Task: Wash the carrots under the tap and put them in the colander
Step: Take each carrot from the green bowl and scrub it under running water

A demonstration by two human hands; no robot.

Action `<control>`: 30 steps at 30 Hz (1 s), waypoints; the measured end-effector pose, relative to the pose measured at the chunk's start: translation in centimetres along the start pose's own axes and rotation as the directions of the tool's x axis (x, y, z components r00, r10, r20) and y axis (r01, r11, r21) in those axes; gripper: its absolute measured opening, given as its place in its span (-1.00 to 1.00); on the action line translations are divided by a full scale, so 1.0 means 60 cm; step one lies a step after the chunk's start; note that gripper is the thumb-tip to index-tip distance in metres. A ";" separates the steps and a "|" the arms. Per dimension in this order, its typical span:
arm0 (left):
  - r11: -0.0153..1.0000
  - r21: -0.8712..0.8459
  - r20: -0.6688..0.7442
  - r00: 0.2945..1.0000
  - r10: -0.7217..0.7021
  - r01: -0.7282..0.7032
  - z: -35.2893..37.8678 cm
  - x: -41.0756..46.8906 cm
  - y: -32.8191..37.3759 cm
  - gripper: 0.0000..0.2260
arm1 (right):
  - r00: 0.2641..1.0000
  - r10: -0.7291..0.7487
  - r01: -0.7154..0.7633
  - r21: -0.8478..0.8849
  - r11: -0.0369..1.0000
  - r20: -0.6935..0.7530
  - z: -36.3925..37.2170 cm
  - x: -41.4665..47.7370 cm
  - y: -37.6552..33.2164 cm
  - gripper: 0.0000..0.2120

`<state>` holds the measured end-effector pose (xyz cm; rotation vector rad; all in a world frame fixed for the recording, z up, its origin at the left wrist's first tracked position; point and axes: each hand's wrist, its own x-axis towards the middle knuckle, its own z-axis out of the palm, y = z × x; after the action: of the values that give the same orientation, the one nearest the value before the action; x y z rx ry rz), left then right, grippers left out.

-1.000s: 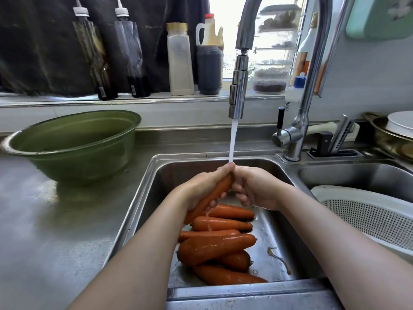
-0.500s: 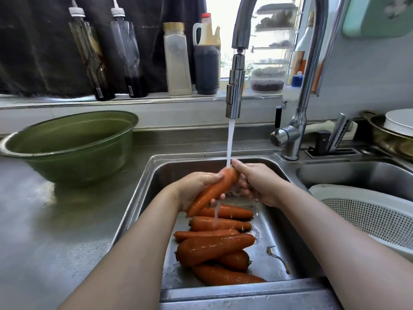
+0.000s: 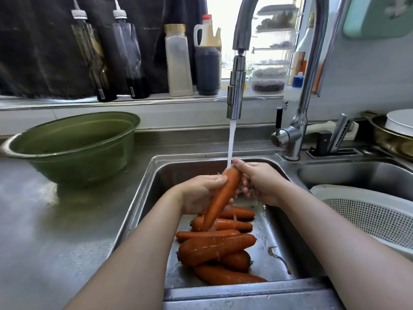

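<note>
The carrot [image 3: 220, 198] has tilted steeper, top under the stream [image 3: 231, 139].

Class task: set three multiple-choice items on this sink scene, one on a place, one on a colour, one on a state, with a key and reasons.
1. Where does the white colander sit?
A. In the right basin
B. On the window ledge
C. On the carrot pile

2. What colour is the large bowl?
A. White
B. Green
C. Red

3. What is the tap doing?
A. It is off
B. Running onto the held carrot
C. Running into the colander

Key:
1 A, its rim lies inside the right basin.
2 B, its wall and rim are green.
3 B, the stream meets the carrot's top between the left hand and right hand.
</note>
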<state>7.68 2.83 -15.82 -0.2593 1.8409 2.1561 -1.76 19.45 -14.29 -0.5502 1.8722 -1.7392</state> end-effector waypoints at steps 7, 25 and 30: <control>0.975 0.219 -0.331 0.937 0.114 -0.042 0.036 0.013 0.017 -0.35 | 0.998 -0.068 0.067 0.055 0.996 0.009 0.008 0.000 -0.001 -0.73; 0.997 -0.067 0.063 0.997 -0.032 0.036 -0.013 0.002 0.010 -0.55 | 1.000 0.001 -0.004 -0.217 0.976 -0.013 -0.003 0.013 0.011 -0.63; 0.974 0.201 -0.159 0.985 -0.073 0.105 0.001 0.008 0.010 -0.37 | 0.989 -0.058 -0.010 -0.458 0.889 -0.135 0.015 0.013 0.019 -0.56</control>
<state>7.06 2.85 -15.40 -0.4602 2.0775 1.9112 -1.76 18.37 -15.56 -0.6340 2.4107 -1.3755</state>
